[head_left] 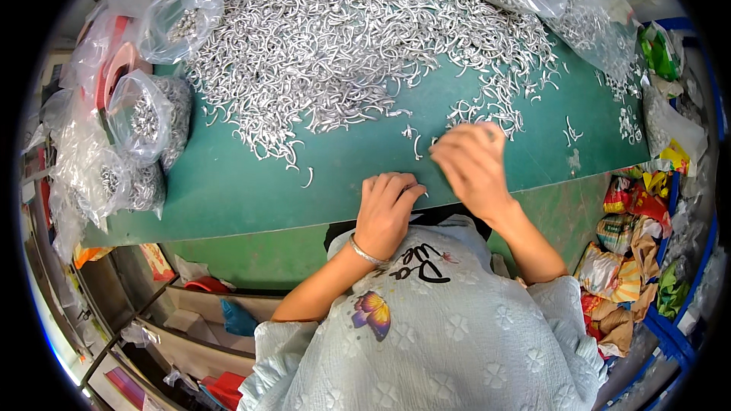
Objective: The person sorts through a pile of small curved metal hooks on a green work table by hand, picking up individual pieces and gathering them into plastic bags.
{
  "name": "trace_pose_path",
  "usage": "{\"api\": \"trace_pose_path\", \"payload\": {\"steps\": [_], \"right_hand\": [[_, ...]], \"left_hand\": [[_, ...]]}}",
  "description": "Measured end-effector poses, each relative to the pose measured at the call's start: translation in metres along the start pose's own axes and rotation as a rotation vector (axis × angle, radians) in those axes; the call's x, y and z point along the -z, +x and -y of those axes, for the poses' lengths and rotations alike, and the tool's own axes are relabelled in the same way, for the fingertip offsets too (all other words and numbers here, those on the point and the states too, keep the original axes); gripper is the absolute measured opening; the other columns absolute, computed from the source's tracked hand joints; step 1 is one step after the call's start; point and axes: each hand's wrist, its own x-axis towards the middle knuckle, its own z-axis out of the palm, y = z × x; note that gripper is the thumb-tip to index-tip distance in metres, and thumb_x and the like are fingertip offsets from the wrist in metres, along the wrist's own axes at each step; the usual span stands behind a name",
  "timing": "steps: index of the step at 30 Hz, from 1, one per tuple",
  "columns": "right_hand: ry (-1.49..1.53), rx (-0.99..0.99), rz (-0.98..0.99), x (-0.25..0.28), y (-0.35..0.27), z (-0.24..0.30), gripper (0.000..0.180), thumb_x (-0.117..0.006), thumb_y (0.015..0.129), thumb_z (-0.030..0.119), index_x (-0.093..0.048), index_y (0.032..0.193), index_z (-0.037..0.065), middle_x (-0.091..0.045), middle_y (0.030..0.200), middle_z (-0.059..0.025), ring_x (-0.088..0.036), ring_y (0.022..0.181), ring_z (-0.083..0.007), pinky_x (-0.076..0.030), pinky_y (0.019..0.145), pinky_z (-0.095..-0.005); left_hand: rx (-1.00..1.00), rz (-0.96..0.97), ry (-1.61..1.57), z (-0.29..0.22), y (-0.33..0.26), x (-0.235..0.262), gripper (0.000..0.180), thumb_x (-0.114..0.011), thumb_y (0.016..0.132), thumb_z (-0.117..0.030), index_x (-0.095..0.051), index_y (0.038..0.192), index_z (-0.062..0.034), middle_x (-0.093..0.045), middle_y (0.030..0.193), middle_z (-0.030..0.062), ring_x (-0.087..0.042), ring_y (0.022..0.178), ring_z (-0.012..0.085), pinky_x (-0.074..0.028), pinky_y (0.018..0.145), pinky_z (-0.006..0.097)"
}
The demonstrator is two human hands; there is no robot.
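On the green tabletop (343, 175) a wide heap of small curved silver metal pieces (304, 53) spreads over the far side. My left hand (384, 213) rests at the near edge, fingers curled in a pinch, and a tiny silver tip pokes out by the thumb. To its right, my right hand (474, 170) hovers just in front of the heap's near fringe. Its fingers are bent and drawn together, slightly blurred; what they hold, if anything, cannot be made out. A few loose pieces (416, 144) lie just left of the right hand's fingertips.
Clear plastic bags (177, 118) of metal parts line the table's left side. Another filled bag (594, 27) leans at the far right. Scattered pieces (571, 133) lie on the right of the table. Beyond its right edge are colourful packages (620, 266); shelving (190, 312) stands lower left.
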Motion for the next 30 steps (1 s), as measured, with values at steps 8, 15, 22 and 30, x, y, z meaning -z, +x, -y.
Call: {"api": "trace_pose_path", "payload": {"steps": [8, 15, 22, 30], "right_hand": [[0.025, 0.031, 0.147, 0.003, -0.004, 0.002, 0.018, -0.064, 0.077, 0.004, -0.068, 0.095, 0.005, -0.060, 0.107, -0.0063, -0.052, 0.112, -0.0272, -0.032, 0.099, -0.0457], [-0.077, -0.120, 0.011, 0.019, -0.008, -0.009, 0.024, -0.068, 0.077, 0.006, -0.067, 0.101, 0.007, -0.059, 0.117, -0.0073, -0.054, 0.109, -0.0284, -0.036, 0.093, -0.0435], [-0.022, -0.206, -0.145, 0.011, 0.019, -0.066, 0.020, -0.065, 0.081, -0.001, -0.065, 0.101, 0.003, -0.063, 0.102, -0.0115, -0.060, 0.091, -0.0277, -0.048, 0.076, -0.0346], [0.403, -0.431, -0.247, 0.036, 0.044, -0.070, 0.027, -0.062, 0.088, 0.004, -0.063, 0.114, -0.001, -0.063, 0.114, -0.0144, -0.064, 0.096, -0.0229, -0.052, 0.083, -0.0323]], "left_hand": [[0.019, 0.021, 0.061, -0.001, 0.015, 0.005, 0.030, -0.068, 0.076, 0.000, -0.063, 0.105, -0.0056, -0.057, 0.117, 0.0093, -0.055, 0.101, 0.0284, -0.039, 0.082, 0.040], [-0.040, 0.112, 0.105, 0.001, 0.027, 0.007, 0.029, -0.068, 0.077, -0.001, -0.063, 0.105, -0.0040, -0.057, 0.121, 0.0131, -0.052, 0.118, 0.0352, -0.041, 0.093, 0.045], [-0.019, 0.063, -0.055, 0.003, 0.012, 0.001, 0.030, -0.063, 0.071, 0.008, -0.065, 0.100, 0.0008, -0.059, 0.108, 0.0145, -0.057, 0.101, 0.0342, -0.048, 0.084, 0.042], [-0.092, 0.154, 0.040, -0.009, 0.016, 0.008, 0.040, -0.057, 0.067, 0.009, -0.064, 0.105, -0.0014, -0.058, 0.112, 0.0130, -0.055, 0.104, 0.0329, -0.046, 0.087, 0.041]]}}
